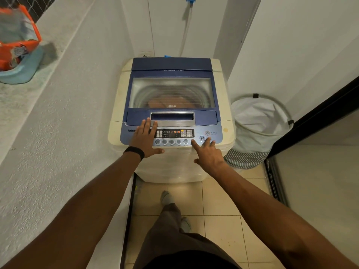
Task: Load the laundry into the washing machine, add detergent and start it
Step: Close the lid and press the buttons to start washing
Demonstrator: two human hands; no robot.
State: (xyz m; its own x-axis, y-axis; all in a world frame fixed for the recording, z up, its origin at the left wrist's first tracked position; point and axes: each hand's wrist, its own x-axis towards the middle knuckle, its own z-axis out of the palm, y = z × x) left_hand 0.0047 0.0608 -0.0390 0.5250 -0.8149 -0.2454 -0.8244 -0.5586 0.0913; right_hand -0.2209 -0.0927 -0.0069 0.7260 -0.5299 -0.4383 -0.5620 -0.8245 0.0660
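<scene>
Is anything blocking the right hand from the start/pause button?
Nothing visible does. The start/pause button sits uncovered on the control panel, between the spread fingertips of the right hand.

Dim warm indoor light, soft shadows, wide-angle bending at edges, orange bag (pixel 18 35) top left motion-blurred.

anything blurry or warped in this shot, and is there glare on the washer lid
Head view: the orange bag at top left is smeared by blur; head view: walls and forearms bow outward from the wide lens; head view: a hazy sheen on the washer lid leaves the laundry a dim brownish shape; head view: the control panel, left hand and right hand look sharp.
</scene>
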